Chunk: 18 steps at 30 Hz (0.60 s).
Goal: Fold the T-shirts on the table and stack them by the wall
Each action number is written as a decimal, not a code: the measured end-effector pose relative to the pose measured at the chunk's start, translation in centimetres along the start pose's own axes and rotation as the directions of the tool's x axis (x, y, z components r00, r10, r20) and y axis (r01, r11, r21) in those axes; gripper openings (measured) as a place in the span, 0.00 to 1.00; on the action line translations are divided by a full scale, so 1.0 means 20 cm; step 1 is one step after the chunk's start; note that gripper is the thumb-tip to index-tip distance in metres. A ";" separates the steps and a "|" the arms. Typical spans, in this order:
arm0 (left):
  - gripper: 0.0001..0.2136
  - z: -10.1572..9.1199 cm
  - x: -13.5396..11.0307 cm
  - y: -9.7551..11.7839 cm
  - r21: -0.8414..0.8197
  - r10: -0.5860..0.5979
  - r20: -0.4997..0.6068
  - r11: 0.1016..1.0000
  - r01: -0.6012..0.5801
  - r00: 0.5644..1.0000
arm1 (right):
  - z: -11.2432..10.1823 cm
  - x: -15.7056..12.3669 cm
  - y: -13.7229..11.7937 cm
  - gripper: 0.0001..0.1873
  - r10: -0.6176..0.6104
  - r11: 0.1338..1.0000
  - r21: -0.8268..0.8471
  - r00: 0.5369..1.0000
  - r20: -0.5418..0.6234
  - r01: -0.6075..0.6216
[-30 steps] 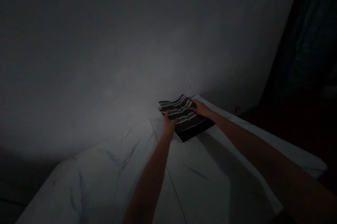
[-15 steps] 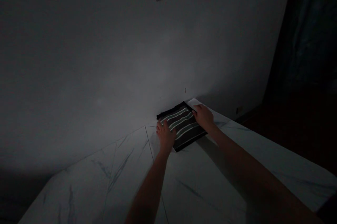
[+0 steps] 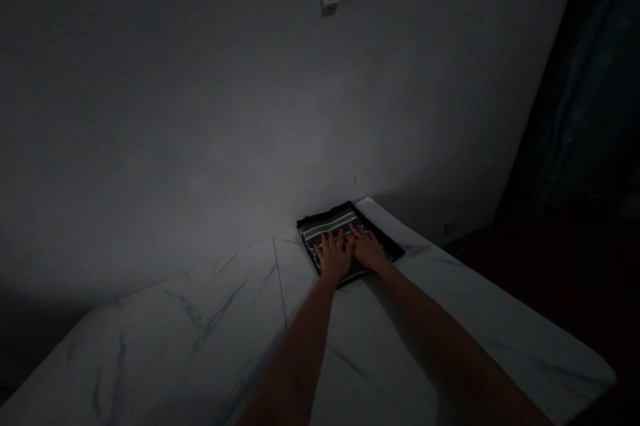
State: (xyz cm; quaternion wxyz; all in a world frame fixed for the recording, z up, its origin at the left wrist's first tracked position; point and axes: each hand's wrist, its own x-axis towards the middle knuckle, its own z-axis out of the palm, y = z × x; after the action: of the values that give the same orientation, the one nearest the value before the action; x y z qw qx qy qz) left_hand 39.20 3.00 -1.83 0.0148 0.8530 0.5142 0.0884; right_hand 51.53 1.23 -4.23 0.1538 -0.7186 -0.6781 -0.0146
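- The striped cloth (image 3: 333, 221) lies flat on the bench (image 3: 240, 299).
- The left hand (image 3: 336, 258) has slid in from the cloth's left edge. Its fingers are spread on top, gripping nothing.
- The right hand (image 3: 369, 249) has come in from the cloth's right edge. Its fingers lie open on top too, gripping nothing.
- So both hands now seem to press the cloth smooth.

On the bench (image 3: 240, 326), before the wall (image 3: 200, 119), lay a cloth (image 3: 329, 225); on it rested the left hand (image 3: 335, 257) and right hand (image 3: 369, 251), side by side.
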 end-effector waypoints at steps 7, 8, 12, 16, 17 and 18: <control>0.28 -0.12 -0.26 -0.29 0.004 0.195 0.011 0.981 -0.195 0.981 | -0.08 -0.01 0.02 0.32 0.043 0.996 0.083 0.920 -0.389 -0.011; 0.29 -0.16 -0.35 -0.41 0.015 0.218 -0.006 0.976 -0.218 0.976 | -0.16 -0.01 0.03 0.33 0.063 0.995 0.100 0.864 -0.499 -0.015; 0.31 -0.40 -0.83 -1.01 0.127 0.175 -0.152 0.979 -0.157 0.973 | -0.54 -0.10 -0.05 0.35 0.091 0.992 0.128 0.656 -0.750 0.008; 0.27 -0.53 -1.43 -1.60 0.184 0.081 -0.370 0.983 -0.013 0.926 | -0.70 -0.43 -0.30 0.35 -0.172 0.966 0.035 0.737 -0.653 0.256; 0.26 -0.52 -1.58 -1.70 0.169 0.038 -0.412 0.985 0.035 0.910 | -0.66 -0.54 -0.37 0.36 -0.247 0.947 0.024 0.773 -0.585 0.321; 0.26 -0.50 -1.73 -1.79 0.152 -0.002 -0.427 0.986 0.074 0.904 | -0.59 -0.65 -0.42 0.36 -0.308 0.928 0.025 0.804 -0.508 0.371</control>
State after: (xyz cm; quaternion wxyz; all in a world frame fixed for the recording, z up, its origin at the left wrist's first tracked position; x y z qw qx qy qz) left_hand -9.51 -11.30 -0.84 -0.1665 0.8013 0.5271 0.2290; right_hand 44.39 -13.87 5.73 0.3612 -0.5464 -0.7330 -0.1837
